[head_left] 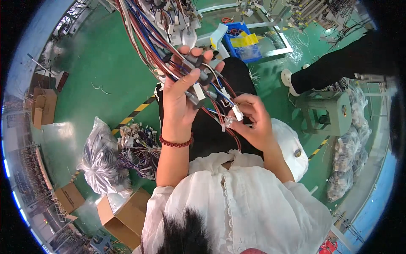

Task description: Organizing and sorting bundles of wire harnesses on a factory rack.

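Note:
My left hand (179, 93) is closed round a thick wire harness (146, 40) of brown, white, blue and dark wires. Several dark cylindrical parts and a white connector (198, 91) on the harness show at its palm and fingers. My right hand (255, 122) pinches a small clear connector (229, 121) at the lower end of the wires. Just above those fingertips sits another white connector (237, 113). The harness runs up and away to the far left, and brown wires hang below over my dark-clothed lap.
Ahead stands a blue bin (245, 44) with yellow and clear items beside a metal frame (281, 42). A person's dark-clothed leg (338, 63) and a green stool (323, 112) are at right. Left lie bagged parts (101, 156), bundled harnesses (139, 148) and a cardboard box (127, 218).

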